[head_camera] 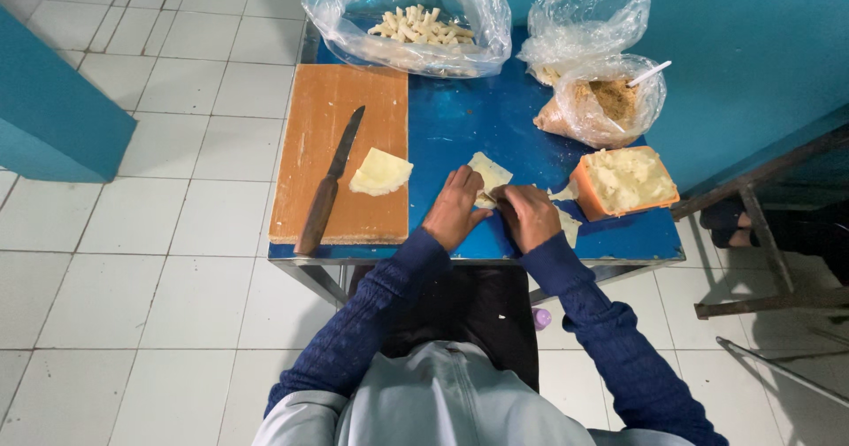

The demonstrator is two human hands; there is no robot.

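Fingertips of the left hand (pixel 455 209) and the right hand (pixel 529 216) are pressed together on a pale dough sheet (pixel 487 177), which is pinched and folded between them near the front edge of the blue table (pixel 460 119). An orange tub of mashed filling (pixel 625 181) is set just right of the right hand, toward the front right corner. A wooden cutting board (pixel 332 110) is laid along the left edge, with a knife (pixel 329 185) and a stack of dough squares (pixel 380 172) on it. Three plastic bags are kept along the back edge: rolled pieces (pixel 416 23), crumbs (pixel 610 101), and a crumpled one (pixel 584 13).
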